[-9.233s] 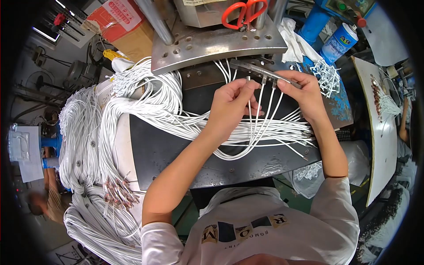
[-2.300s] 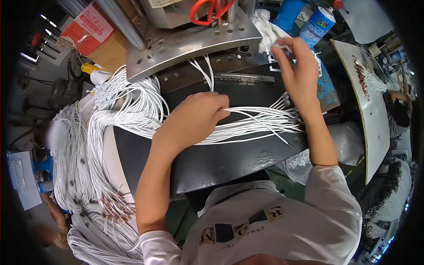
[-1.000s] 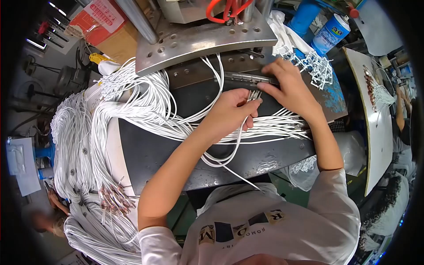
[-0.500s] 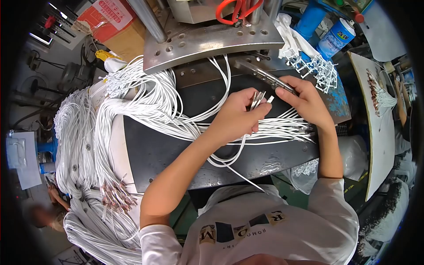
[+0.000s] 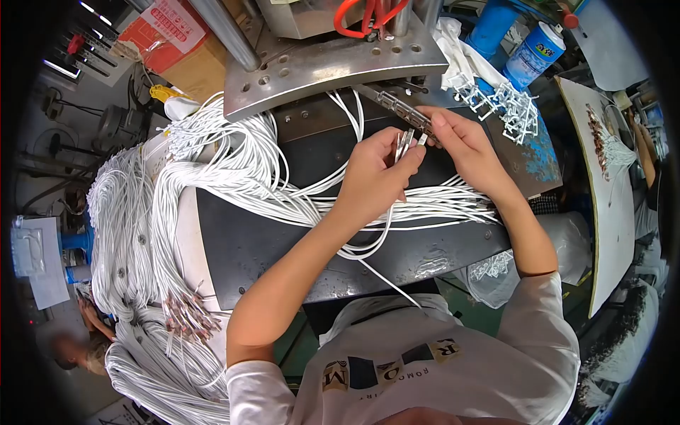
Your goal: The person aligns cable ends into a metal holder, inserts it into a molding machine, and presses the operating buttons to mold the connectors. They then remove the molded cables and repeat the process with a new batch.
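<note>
My left hand (image 5: 375,173) is closed around the ends of a few white cables (image 5: 387,230), whose metal tips (image 5: 404,144) stick up between thumb and fingers. In my right hand (image 5: 464,149) I grip a slotted metal bar (image 5: 397,108), which slants up and left toward the press. The bar's near end lies close beside the metal tips; whether they touch I cannot tell. Below both hands a bundle of white cables (image 5: 446,205) stretches across the black work surface (image 5: 262,262), with their metal ends toward the right.
A steel press plate (image 5: 333,74) stands ahead, with red-handled scissors (image 5: 368,21) on top. Heaps of white cables (image 5: 124,234) hang at the left. White plastic pieces (image 5: 513,113) and a blue spray can (image 5: 535,57) are at the back right. Another person is at the far left.
My right hand and the metal bar have moved left and slightly up, closer to the cable tips. My left hand has shifted slightly left and up, still holding the cables.
</note>
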Demonstrator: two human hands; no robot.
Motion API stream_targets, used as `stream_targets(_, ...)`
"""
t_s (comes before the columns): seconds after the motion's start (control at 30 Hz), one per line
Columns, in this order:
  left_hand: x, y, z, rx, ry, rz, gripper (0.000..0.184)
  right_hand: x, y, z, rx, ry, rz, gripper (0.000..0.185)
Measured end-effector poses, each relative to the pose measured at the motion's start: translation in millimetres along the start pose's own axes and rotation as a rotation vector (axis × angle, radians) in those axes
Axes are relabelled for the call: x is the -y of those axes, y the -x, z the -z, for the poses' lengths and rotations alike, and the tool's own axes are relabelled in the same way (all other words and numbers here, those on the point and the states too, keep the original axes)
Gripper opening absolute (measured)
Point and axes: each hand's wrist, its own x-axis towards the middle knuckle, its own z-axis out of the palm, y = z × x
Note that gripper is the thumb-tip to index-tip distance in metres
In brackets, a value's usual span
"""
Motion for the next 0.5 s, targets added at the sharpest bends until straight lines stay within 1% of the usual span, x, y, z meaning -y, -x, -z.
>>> stream_targets(0.07,2.1,-2.0,0.4,0.011,0.013,-0.008,0.015,1.6,1.8,-2.6,0.005,0.012,-0.01,0.045)
stream_targets(0.17,0.2,-1.2,0.7,0.026,0.027,0.041,0.016,4.7,1.9,-8.7,-0.028,0.051,0.075,0.043)
stream_targets(0.27,-2.6,-0.5,2.5,0.039,0.08,0.063,0.018,10.8,2.1,-7.2,-0.023,0.095,0.082,0.041)
stream_targets(0.37,-4.2,0.0,1.0,-0.014,0.148,0.064,0.021,7.4,-0.3,2.8,-0.005,-0.031,-0.076,0.04)
stream_targets(0.4,-2.2,-0.7,2.7,-0.014,0.127,0.036,0.021,3.5,-1.5,3.3,-0.029,-0.078,-0.088,0.038)
stream_targets(0.47,3.5,-2.2,8.9,-0.018,0.084,-0.019,0.021,7.0,1.9,-1.6,-0.064,-0.063,-0.046,0.039)
stream_targets(0.5,3.2,-2.3,9.8,-0.019,0.073,-0.01,0.021,8.7,2.5,-3.7,-0.081,-0.057,-0.024,0.039)
